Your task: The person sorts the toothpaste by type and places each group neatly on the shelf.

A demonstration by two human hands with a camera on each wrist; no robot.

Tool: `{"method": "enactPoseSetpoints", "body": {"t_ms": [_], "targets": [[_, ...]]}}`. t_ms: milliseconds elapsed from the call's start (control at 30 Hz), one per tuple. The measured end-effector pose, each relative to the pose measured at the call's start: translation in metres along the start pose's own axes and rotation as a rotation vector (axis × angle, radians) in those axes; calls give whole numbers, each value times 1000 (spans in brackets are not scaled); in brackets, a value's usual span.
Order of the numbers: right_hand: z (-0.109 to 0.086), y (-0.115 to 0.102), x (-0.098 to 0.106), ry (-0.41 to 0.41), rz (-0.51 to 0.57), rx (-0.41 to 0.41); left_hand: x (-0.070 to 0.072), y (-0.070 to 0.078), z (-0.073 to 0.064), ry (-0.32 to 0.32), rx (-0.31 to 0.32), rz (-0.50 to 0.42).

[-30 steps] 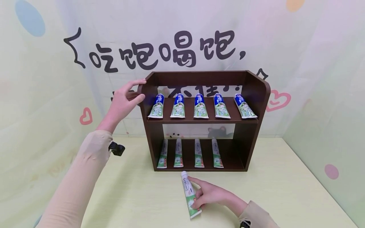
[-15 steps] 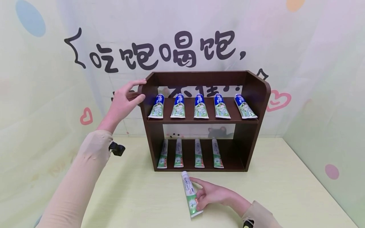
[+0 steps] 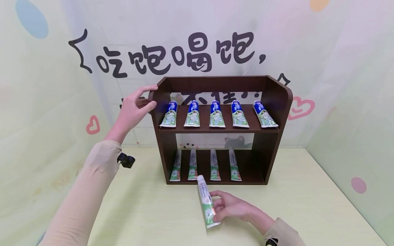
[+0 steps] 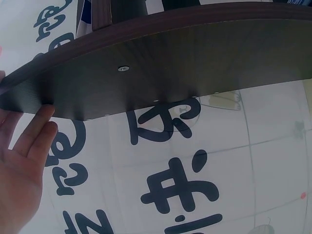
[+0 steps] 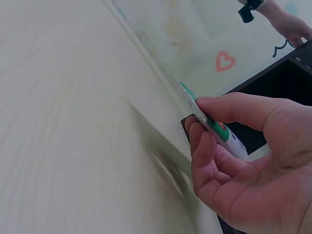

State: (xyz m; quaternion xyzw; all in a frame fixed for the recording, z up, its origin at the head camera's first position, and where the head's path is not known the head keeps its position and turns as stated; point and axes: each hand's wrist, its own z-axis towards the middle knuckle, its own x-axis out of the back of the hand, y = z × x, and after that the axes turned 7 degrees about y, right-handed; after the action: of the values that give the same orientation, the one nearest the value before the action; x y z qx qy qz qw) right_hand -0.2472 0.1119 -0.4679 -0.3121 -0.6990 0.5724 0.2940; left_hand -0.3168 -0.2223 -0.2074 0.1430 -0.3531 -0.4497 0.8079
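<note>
My right hand (image 3: pixel 231 206) pinches a white and green toothpaste tube (image 3: pixel 207 201) by its flat end, thumb on top and fingers beneath. Its capped end points at the lower front edge of a dark brown two-tier shelf (image 3: pixel 215 83). In the right wrist view, the tube (image 5: pixel 219 127) is above the table and casts a shadow there. My left hand (image 3: pixel 132 109) grips the upper left side panel of the shelf. Seen from the left wrist, fingers (image 4: pixel 36 134) lie against the panel's outer face.
Several blue and green toothpaste tubes (image 3: pixel 217 114) lie in a row on the upper tier. Several white and green tubes (image 3: pixel 193 165) lie on the lower tier, left of its right wall. The shelf stands on a pale table (image 3: pixel 147 212) before a printed backdrop (image 3: pixel 323 61).
My right hand has raised the toothpaste tube and moved it toward the shelf, so its cap now overlaps the lower front edge. My left hand stays on the side panel.
</note>
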Motion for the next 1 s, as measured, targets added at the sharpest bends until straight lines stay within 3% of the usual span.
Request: {"method": "enactPoseSetpoints", "body": {"t_ms": [467,767,1000], "targets": [[-10,-19,15,82,-24,87,-1,0,1,7,-6,3],[-14,-29,27,92,-10,142,0,4,-1,8,-1,2],[-19,-36,32,195,-35,130,-1,4,-1,8,-4,8]]}}
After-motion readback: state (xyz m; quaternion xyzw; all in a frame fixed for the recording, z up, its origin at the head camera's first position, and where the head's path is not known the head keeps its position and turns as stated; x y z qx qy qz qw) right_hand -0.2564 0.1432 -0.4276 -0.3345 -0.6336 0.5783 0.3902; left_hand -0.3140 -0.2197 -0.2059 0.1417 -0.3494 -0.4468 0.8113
